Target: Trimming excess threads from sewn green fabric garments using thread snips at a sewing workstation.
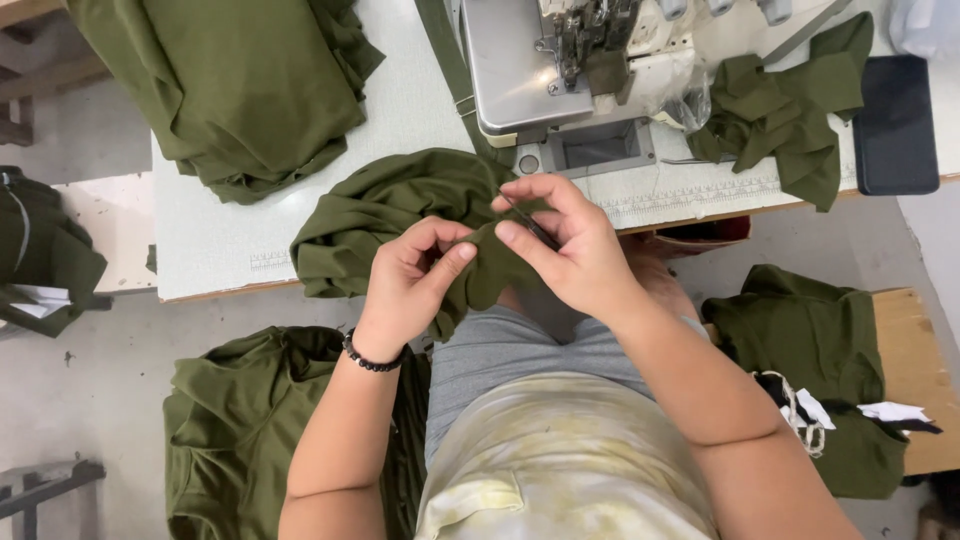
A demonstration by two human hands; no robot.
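Sewing machine cut off at the top edge; its needle area is hard to read. Olive garment, soft matte knit, drapes off the table edge toward the lap, long axis running upper-left to lower-right. Left hand pinches its bunched edge; right hand pinches the same fold, with a thin dark tool, kind unclear.

One sewing machine, one dark phone, one beaded bracelet, two hands, left and right, and six heaps of olive-green fabric, one of them stacked on the table.
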